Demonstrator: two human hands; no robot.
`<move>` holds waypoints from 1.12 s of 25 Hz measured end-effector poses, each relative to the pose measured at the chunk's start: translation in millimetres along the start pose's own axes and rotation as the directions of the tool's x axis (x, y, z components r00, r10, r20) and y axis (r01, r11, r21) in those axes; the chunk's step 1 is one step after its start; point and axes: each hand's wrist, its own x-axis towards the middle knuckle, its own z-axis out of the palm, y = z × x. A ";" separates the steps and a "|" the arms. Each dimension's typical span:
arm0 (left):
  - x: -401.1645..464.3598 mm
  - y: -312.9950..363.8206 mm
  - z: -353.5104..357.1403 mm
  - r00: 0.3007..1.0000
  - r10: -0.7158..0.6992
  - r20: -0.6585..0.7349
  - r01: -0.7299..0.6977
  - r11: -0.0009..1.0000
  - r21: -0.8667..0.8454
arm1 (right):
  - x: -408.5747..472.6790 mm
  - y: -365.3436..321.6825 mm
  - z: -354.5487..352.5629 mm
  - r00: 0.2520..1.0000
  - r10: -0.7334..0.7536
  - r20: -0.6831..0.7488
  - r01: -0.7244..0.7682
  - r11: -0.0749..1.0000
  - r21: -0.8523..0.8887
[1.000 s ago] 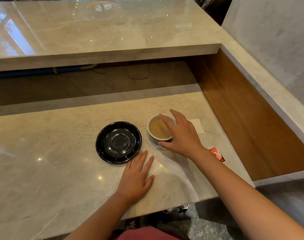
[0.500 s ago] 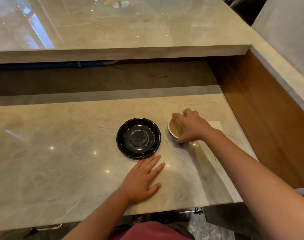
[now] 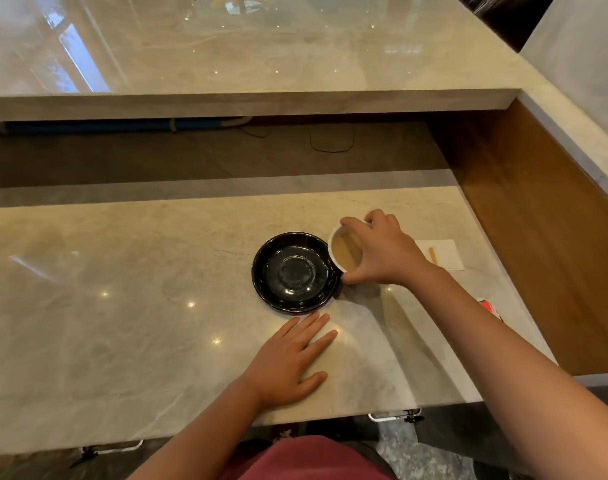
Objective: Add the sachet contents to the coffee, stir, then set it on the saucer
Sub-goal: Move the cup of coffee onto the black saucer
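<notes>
A white cup of light brown coffee is gripped from above and from the right by my right hand, fingers wrapped round its rim. The cup overlaps the right rim of the black saucer and seems lifted off the counter. The saucer stands bare on the marble counter. My left hand lies flat on the counter in front of the saucer, fingers spread, holding nothing.
A white napkin with a wooden stir stick lies right of the cup. A red sachet shows past my right forearm near the counter's right edge. A raised marble ledge runs along the back, a wood panel on the right.
My right hand has closed round the cup and carried it left to the saucer's right rim. The stir stick on the napkin has come into view. My left hand stays flat.
</notes>
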 end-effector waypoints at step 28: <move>-1.2 -2.4 1.1 0.997 0.006 -0.072 -0.010 0.999 -0.044 | 29.7 -86.6 28.5 0.977 -0.127 0.171 0.151 0.979 -0.134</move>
